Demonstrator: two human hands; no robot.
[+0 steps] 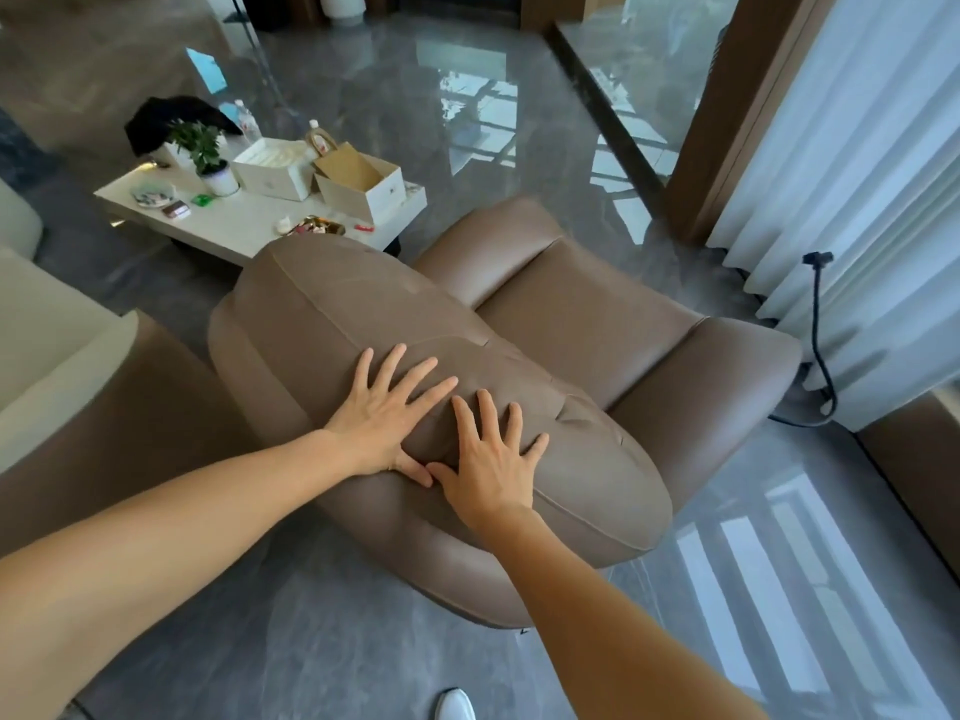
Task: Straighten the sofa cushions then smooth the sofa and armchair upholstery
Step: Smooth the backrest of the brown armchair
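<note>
A brown leather armchair [587,314] fills the middle of the head view, seen from behind its backrest. Its padded back cushion [332,314] runs diagonally from upper left to lower right. My left hand [387,415] lies flat on the top of that cushion with the fingers spread. My right hand [491,459] rests flat beside it, fingers apart, with the two thumbs almost touching. Neither hand holds anything. A cream and brown sofa [62,350] shows at the left edge.
A white low table [234,220] behind the chair carries a potted plant [205,153], open boxes [358,184] and bottles. White curtains [852,163] hang at the right with a black cable [823,345] in front. The floor is glossy grey tile.
</note>
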